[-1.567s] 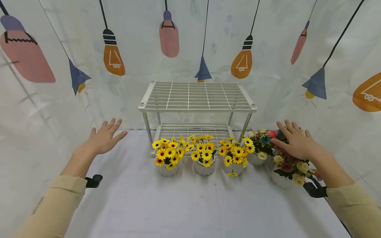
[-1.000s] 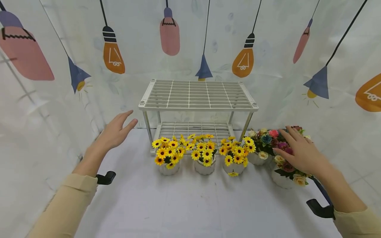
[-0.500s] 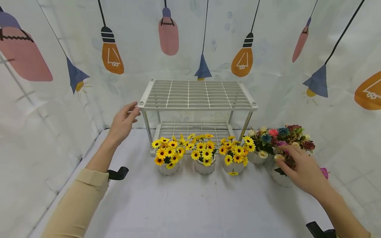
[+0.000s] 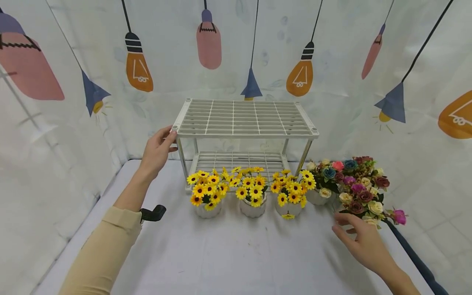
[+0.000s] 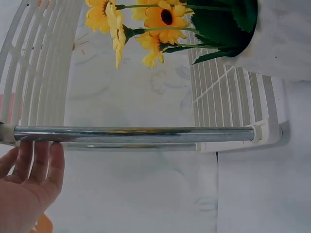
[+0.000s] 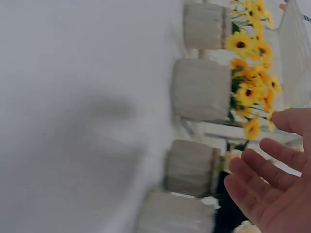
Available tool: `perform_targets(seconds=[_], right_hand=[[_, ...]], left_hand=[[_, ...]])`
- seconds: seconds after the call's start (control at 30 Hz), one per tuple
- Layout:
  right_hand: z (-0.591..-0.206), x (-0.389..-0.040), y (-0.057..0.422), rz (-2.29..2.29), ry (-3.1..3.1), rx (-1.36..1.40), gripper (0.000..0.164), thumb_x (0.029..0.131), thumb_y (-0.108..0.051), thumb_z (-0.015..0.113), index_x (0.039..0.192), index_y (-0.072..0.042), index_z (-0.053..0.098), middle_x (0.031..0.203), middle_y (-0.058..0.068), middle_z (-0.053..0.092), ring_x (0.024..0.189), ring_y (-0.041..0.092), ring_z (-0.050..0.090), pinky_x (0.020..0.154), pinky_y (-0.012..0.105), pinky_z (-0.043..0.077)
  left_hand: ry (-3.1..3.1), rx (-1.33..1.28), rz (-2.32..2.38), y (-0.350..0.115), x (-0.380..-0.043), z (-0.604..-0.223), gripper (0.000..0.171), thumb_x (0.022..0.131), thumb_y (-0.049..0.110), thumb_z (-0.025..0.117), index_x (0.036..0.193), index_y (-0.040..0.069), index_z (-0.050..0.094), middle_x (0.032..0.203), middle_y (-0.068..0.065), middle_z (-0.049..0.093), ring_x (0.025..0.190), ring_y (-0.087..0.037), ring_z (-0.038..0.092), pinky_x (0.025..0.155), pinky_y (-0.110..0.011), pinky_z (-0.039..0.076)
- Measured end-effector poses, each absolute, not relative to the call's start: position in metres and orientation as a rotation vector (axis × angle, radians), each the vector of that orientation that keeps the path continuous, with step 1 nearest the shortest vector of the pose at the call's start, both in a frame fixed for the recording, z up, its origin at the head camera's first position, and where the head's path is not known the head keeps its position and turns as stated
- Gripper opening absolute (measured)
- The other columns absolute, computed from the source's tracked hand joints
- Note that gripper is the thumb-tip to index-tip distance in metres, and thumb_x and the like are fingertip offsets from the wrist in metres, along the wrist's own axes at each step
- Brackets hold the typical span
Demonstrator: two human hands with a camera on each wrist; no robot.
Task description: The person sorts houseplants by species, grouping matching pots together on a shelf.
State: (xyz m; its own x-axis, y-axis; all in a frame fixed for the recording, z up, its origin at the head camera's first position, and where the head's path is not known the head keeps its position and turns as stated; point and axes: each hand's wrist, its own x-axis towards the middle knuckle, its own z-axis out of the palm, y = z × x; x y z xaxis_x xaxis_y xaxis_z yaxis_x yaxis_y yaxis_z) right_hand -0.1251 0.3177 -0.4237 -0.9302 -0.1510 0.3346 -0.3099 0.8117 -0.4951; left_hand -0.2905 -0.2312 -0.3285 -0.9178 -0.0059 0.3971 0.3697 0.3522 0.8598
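Observation:
My left hand (image 4: pixel 155 152) is at the front left corner of a white two-tier wire rack (image 4: pixel 243 119). In the left wrist view its fairly straight fingers (image 5: pixel 56 165) reach up to the rack's chrome post (image 5: pixel 136 133), tips right at the metal. My right hand (image 4: pixel 365 243) hovers low over the table, thumb and fingers apart, nothing between them. Just beyond it stands a potted bunch of mixed roses (image 4: pixel 365 196); the hand partly hides its pot. A second rose pot (image 4: pixel 318 197) stands to its left. The right wrist view shows loosely bent fingers (image 6: pixel 238 189) beside the pots.
Three pots of yellow daisies, a left one (image 4: pixel 208 211), a middle one (image 4: pixel 253 208) and a right one (image 4: pixel 289 209), line the rack's front. A dark strap (image 4: pixel 413 252) runs along the right table edge. A lamp-print curtain (image 4: pixel 343 45) hangs behind.
My left hand has moved right and up to the rack's corner. My right hand has come down from above the roses to in front of them. The pots and rack have stayed in place.

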Motion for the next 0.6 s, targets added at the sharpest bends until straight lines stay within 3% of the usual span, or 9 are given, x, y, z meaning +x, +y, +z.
perform_targets(seconds=[0.17,0.43,0.6], right_hand=[[-0.444,-0.122,0.323,0.96,-2.858,0.177,0.024,0.097,-0.021,0.074,0.116,-0.006,0.073,0.107,0.005,0.073,0.092,0.008,0.067,0.068,0.024,0.057],[-0.467,-0.125,0.335,1.114,-3.034,-0.147,0.049,0.103,-0.035,0.066,0.13,0.005,0.06,0.119,0.013,0.068,0.109,0.03,0.064,0.078,0.033,0.057],[-0.478,-0.129,0.351,1.071,-3.073,-0.305,0.061,0.102,-0.041,0.064,0.132,0.011,0.054,0.112,0.014,0.066,0.104,0.029,0.062,0.076,0.034,0.052]], left_hand=[[-2.286,-0.294,-1.633,-0.232,-0.291,-0.327,0.058,0.11,0.044,0.044,0.155,0.006,0.043,0.137,-0.018,0.056,0.116,-0.025,0.057,0.1,-0.047,0.051],[-2.28,-0.273,-1.699,-0.234,-0.292,-0.324,0.059,0.11,0.045,0.045,0.153,0.006,0.044,0.132,-0.012,0.058,0.113,-0.023,0.058,0.098,-0.044,0.051],[-2.281,-0.257,-1.711,-0.232,-0.292,-0.325,0.058,0.109,0.045,0.046,0.153,0.006,0.045,0.133,-0.013,0.057,0.112,-0.022,0.058,0.101,-0.047,0.049]])
